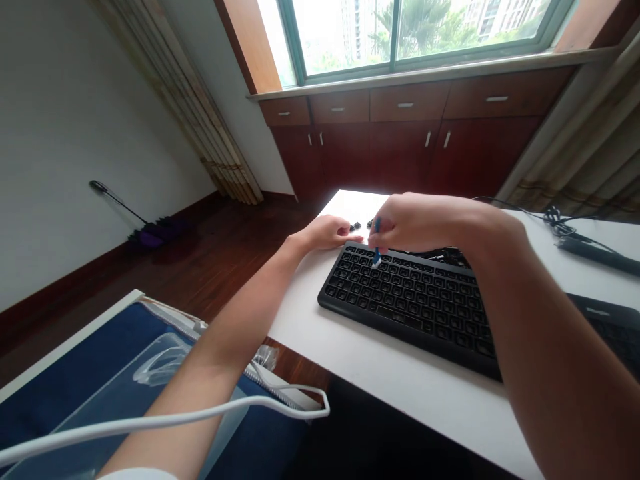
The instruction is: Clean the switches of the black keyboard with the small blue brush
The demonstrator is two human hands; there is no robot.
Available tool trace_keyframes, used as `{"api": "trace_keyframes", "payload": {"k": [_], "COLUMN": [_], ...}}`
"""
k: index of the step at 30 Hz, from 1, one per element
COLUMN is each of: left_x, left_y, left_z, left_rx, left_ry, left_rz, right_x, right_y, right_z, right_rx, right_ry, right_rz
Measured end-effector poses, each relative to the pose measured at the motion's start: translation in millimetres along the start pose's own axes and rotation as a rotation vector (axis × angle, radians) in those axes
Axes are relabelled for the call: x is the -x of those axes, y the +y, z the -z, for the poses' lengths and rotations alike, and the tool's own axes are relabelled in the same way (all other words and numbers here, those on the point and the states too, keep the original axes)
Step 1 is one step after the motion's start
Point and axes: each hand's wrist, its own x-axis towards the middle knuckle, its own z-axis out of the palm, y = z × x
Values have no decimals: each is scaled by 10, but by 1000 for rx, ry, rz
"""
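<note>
A black keyboard (pixel 400 293) lies on the white table, its key positions showing as dark open squares, as if the caps were off. My right hand (pixel 400 223) is closed round a small blue brush (pixel 377 243), held upright. The brush's white tip touches the upper left part of the keyboard. My left hand (pixel 327 232) rests on the table by the keyboard's far left corner, fingers partly bent and apart, with nothing visible in them. Small black pieces (pixel 357 225) lie just beyond its fingertips. More black pieces behind the keyboard are partly hidden by my right forearm.
The white table (pixel 310 327) carries another dark keyboard (pixel 607 327) at right, behind my forearm, and a long black device with a coiled cable (pixel 557 220). A white cable (pixel 240 403) crosses below my left arm. A blue-covered surface (pixel 115 373) with clear plastic stands at left.
</note>
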Motion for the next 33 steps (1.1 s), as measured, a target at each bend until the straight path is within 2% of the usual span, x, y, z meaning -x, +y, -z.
{"api": "trace_keyframes", "payload": {"k": [2, 3, 6, 8, 11, 14, 16, 19, 22, 26, 28, 31, 33], "left_x": [-4, -4, -1, 5, 10, 7, 3, -1, -2, -4, -4, 0, 3], "left_y": [7, 13, 26, 20, -6, -16, -7, 9, 2, -19, -14, 5, 10], "left_z": [7, 13, 36, 46, 44, 33, 31, 37, 41, 34, 37, 49, 55], "left_rx": [0, 2, 6, 6, 11, 17, 16, 9, 5, 7, 9, 9, 11], "left_ry": [-2, -7, -20, -25, -27, -11, -5, -11, -24, -19, -14, -25, -28], "left_rz": [6, 11, 25, 16, -16, -16, -3, 4, 1, -12, -9, 11, 17], "right_x": [-3, -4, 5, 26, 58, 58, 44, 32, 59, 113, 119, 102, 91], "right_y": [16, 15, -12, -31, -42, -52, -66, -88, -96, -92, -90, -84, -78], "right_z": [-5, -7, 8, 36, 59, 28, -3, -14, 27, 63, 53, 36, 43], "right_rx": [5, 39, 137, 87, -22, 3, 74, 137, 82, -14, 3, 87, 84], "right_ry": [-63, -33, 191, 241, 82, -80, -55, 71, 125, -31, -55, 106, 191], "right_rz": [12, -13, -94, -61, 27, 70, 29, -50, -31, 68, 69, -17, -12]}}
